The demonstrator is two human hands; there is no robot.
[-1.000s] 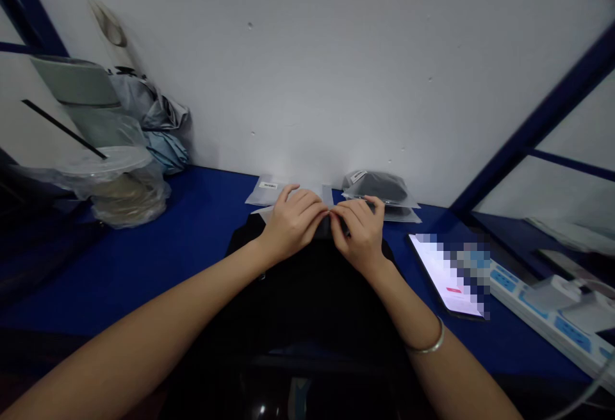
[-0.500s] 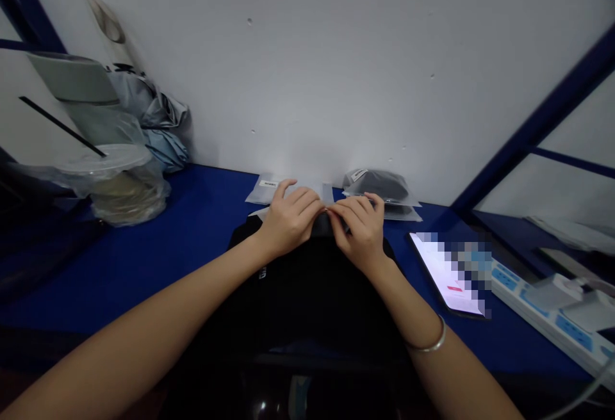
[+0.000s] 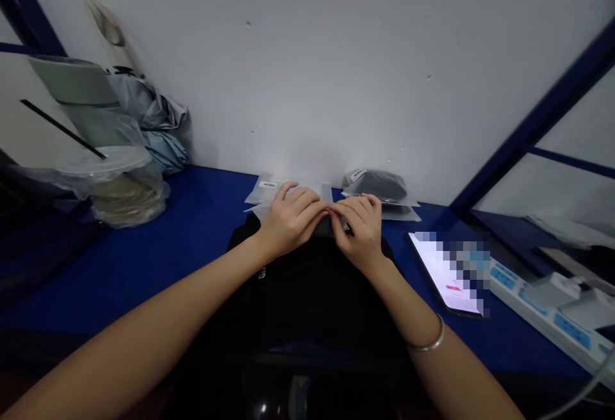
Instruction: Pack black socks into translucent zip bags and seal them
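My left hand (image 3: 291,218) and my right hand (image 3: 359,225) meet fingertip to fingertip at the middle of the desk. Both are closed in a pinch, and what lies between the fingertips is too small and dim to name. Just under them shows a greyish, partly see-through patch (image 3: 323,226), largely covered by the fingers. Black cloth (image 3: 307,292) with white lettering spreads below my wrists. Behind my left hand lies a flat clear plastic bag (image 3: 259,191) with a white label. A second plastic bag (image 3: 379,186), holding something dark, rests beyond my right hand.
On the right of the blue desk (image 3: 192,266) are a lit phone (image 3: 442,273) and a white power strip (image 3: 538,311) with plugs in it. At the left stand a plastic-wrapped drink cup (image 3: 127,196) with a black straw and a folded umbrella (image 3: 166,148). A white wall (image 3: 327,74) closes off the back.
My hands stay pinched together at nearly the same spot. A little more of the pale, see-through material shows beside my left hand and under the fingertips.
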